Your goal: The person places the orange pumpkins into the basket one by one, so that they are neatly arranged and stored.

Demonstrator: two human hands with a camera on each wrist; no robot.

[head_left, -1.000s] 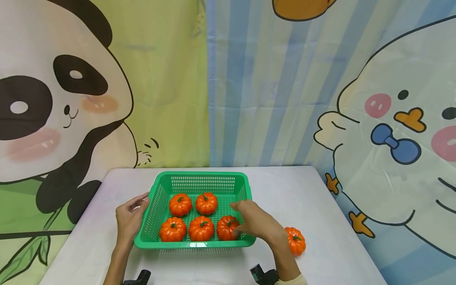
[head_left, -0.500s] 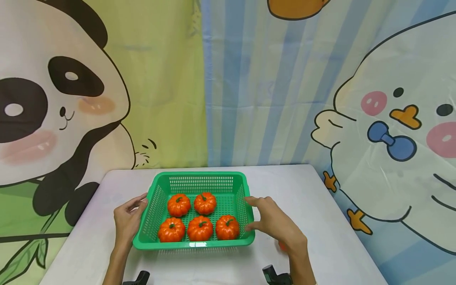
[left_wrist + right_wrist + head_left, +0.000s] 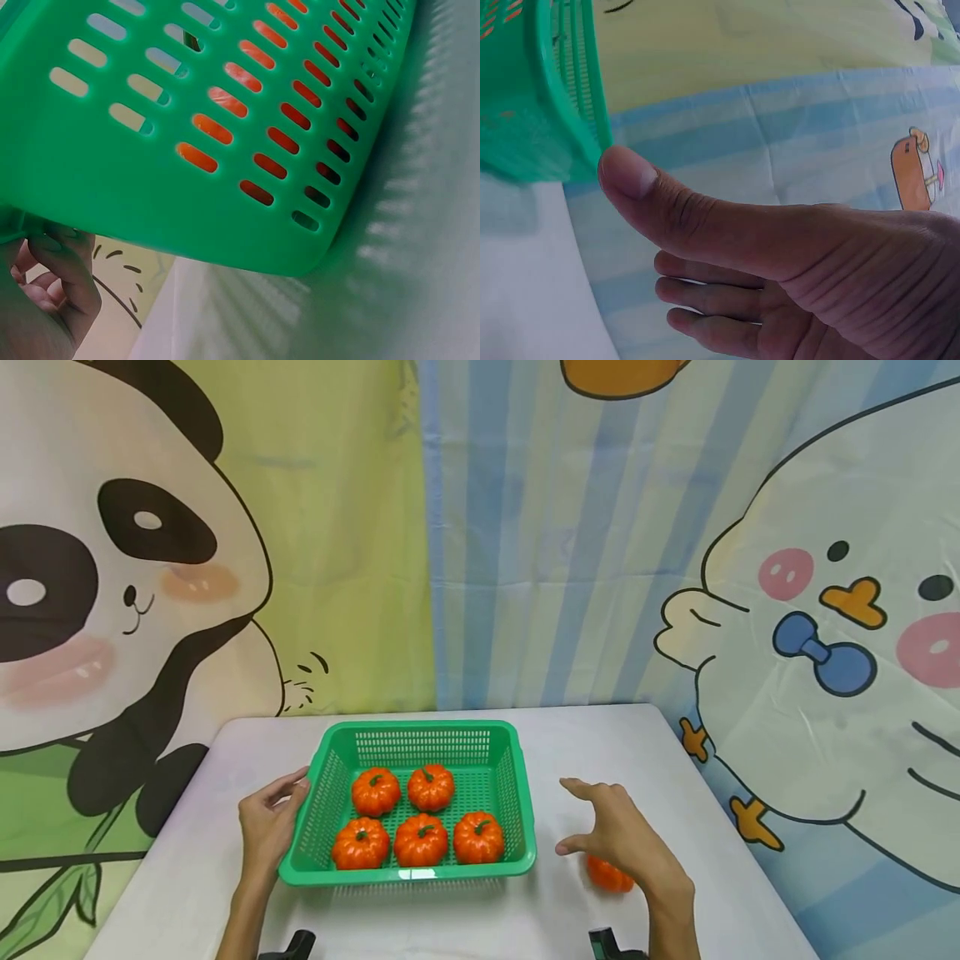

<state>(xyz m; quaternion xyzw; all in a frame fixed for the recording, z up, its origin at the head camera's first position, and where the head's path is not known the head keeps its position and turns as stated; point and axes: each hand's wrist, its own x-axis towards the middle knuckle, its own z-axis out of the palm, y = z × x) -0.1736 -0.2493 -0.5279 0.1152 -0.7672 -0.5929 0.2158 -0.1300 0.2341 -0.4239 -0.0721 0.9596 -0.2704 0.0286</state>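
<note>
A green plastic basket [image 3: 408, 876] with slotted walls stands on the table, holding several small orange pumpkins [image 3: 422, 841] with green stems. My left hand [image 3: 264, 827] grips the basket's left rim; in the left wrist view its curled fingers [image 3: 67, 274] are at the rim's edge. To the right of the basket, my right hand [image 3: 626, 833] is in the air with thumb and fingers spread apart, holding nothing. Another orange pumpkin [image 3: 609, 877] is on the table, partly hidden behind that hand. In the right wrist view the thumb [image 3: 705, 217] points toward the basket's side.
The white table [image 3: 442, 927] extends around the basket. Behind it hang curtains with a cartoon panda [image 3: 150, 610] and a cartoon chick [image 3: 825, 735]. Black wrist devices [image 3: 288, 945] show near the bottom edge.
My right hand has moved from over the pumpkin at the basket's right front, out past the rim, to the loose pumpkin on the right. The left hand has stayed at the rim.
</note>
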